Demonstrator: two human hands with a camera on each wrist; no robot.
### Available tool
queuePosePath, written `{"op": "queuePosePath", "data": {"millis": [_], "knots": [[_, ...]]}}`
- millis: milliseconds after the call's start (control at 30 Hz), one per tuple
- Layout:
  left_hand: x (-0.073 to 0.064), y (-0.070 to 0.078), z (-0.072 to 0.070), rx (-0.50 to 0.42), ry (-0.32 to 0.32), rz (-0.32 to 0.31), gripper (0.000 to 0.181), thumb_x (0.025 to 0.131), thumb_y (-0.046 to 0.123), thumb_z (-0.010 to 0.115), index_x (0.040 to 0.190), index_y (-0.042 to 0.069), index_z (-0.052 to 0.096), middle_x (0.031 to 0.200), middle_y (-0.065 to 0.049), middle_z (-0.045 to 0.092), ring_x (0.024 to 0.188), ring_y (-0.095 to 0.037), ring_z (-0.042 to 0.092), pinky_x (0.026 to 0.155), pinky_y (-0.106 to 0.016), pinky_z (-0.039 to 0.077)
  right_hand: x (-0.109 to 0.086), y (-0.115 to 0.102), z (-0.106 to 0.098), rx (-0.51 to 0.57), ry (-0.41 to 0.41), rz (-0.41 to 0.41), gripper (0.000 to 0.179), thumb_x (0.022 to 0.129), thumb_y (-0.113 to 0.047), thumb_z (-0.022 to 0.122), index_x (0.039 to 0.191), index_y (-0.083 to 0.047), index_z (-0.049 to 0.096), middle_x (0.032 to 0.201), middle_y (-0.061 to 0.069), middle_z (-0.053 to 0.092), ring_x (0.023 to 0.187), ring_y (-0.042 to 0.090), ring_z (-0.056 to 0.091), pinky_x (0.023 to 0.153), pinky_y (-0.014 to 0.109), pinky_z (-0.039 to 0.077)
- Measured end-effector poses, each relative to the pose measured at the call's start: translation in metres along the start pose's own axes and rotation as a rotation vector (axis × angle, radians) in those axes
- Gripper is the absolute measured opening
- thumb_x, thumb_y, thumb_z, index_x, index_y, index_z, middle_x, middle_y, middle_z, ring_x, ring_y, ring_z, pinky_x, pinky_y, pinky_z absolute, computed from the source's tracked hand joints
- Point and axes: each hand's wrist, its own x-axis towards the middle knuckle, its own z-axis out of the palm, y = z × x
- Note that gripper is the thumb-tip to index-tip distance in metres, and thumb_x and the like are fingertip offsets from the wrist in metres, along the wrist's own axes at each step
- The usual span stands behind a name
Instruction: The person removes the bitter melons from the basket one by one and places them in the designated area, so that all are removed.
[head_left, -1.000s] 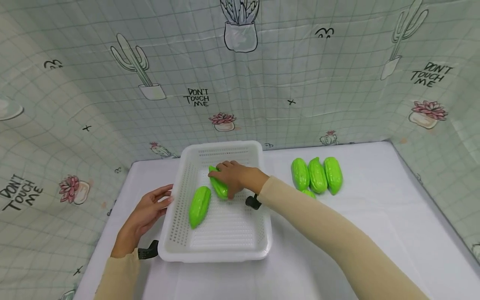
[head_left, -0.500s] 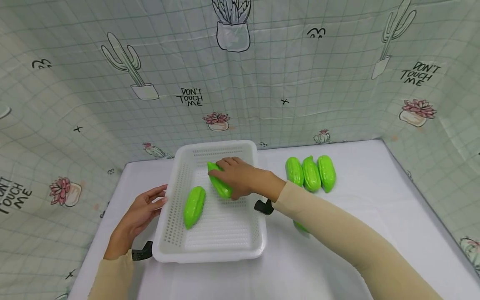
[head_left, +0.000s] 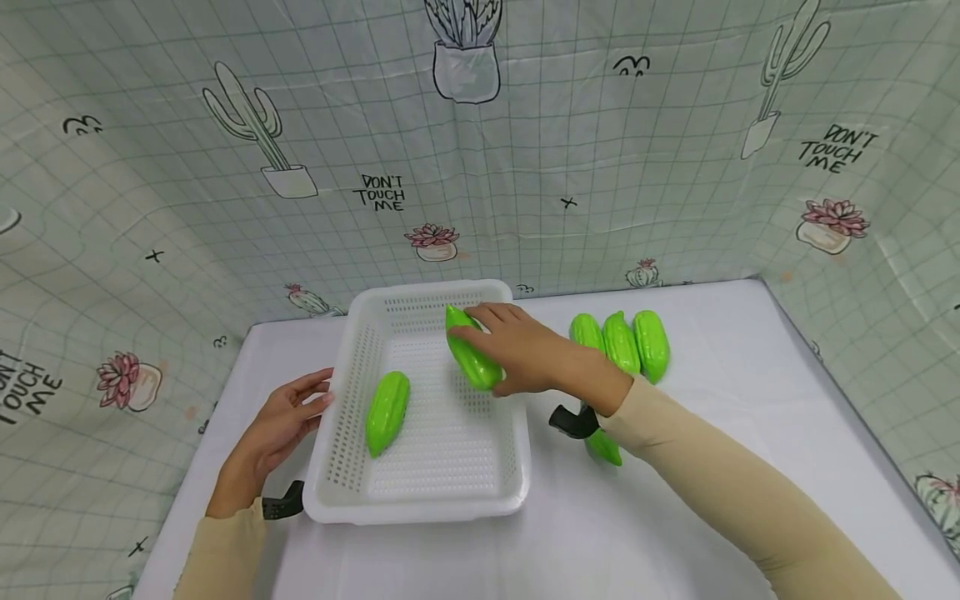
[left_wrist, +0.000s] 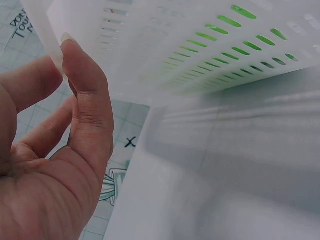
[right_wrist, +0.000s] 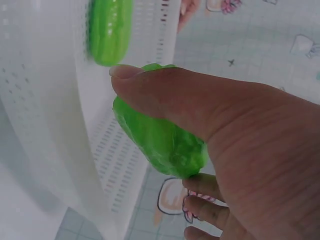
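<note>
My right hand grips a green ridged bitter melon over the right side of a white perforated basket. In the right wrist view, the thumb lies across this bitter melon, and some fingers show beyond its lower end. Another bitter melon lies in the left part of the basket. At the basket's left rim, my left hand rests with loosely bent fingers, its fingertips right at the edge. The left wrist view shows those fingertips beside the white rim.
On the table to the right of the basket, three bitter melons lie side by side, including the rightmost bitter melon. A further bitter melon is partly covered by the right forearm. Patterned cloth hangs behind and around the table.
My right hand has lifted the bitter melon from the basket's middle and carried it to the right. My left hand stays at the rim. The camera view has shifted slightly.
</note>
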Motion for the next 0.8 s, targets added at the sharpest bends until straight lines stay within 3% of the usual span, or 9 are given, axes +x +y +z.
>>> {"op": "queuePosePath", "data": {"millis": [500, 800], "knots": [[-0.001, -0.001, -0.001, -0.027, -0.006, 0.0, 0.067, 0.107, 0.005, 0.061, 0.161, -0.012, 0.026, 0.123, 0.003, 0.055, 0.1, -0.003, 0.066, 0.085, -0.021, 0.059, -0.056, 0.018, -0.002, 0.075, 0.162, 0.06, 0.094, 0.078, -0.024, 0.096, 0.156, -0.01, 0.045, 0.162, 0.024, 0.038, 0.151, 0.044, 0.036, 0.123, 0.062, 0.03], [0.001, -0.002, -0.002, -0.033, -0.014, 0.006, 0.067, 0.108, 0.005, 0.06, 0.161, -0.012, 0.024, 0.124, 0.001, 0.053, 0.101, -0.003, 0.066, 0.085, -0.021, 0.059, -0.083, 0.029, 0.003, 0.109, 0.199, 0.112, 0.098, 0.077, -0.02, 0.097, 0.157, -0.009, 0.043, 0.164, 0.025, 0.035, 0.151, 0.045, 0.034, 0.121, 0.065, 0.031]]}}
